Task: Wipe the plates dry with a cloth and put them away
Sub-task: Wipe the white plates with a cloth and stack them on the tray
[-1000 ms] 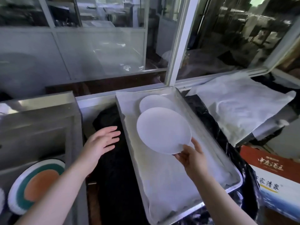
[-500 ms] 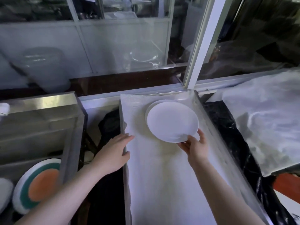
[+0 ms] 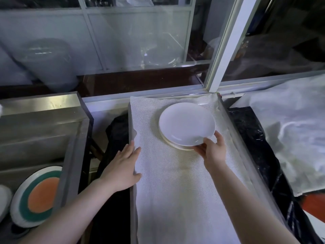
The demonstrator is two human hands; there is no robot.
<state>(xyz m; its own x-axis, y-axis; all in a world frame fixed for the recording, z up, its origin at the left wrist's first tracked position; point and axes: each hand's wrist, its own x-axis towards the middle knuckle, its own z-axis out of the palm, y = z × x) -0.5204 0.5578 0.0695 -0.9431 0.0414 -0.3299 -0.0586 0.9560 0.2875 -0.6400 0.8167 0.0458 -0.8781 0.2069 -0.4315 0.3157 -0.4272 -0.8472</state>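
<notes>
A white plate (image 3: 186, 125) lies on top of another white plate (image 3: 177, 146) at the far end of a metal tray (image 3: 233, 131) lined with a white mesh cloth (image 3: 175, 182). My right hand (image 3: 212, 151) pinches the top plate's near right rim, thumb on top and fingers under it. My left hand (image 3: 123, 166) rests flat, fingers straight, on the tray's left edge and the cloth. A plate with an orange centre and green ring (image 3: 35, 196) leans in the steel sink (image 3: 44, 131) at the left.
A window frame (image 3: 223, 44) and glass stand right behind the tray. White cloths (image 3: 288, 131) are heaped on the black counter at the right. A dark gap (image 3: 114, 199) runs between sink and tray. A red box corner (image 3: 314, 203) shows at the lower right.
My right hand carried the white plate away from me and set it down onto the other plate. My left hand moved right and came to rest on the tray's edge.
</notes>
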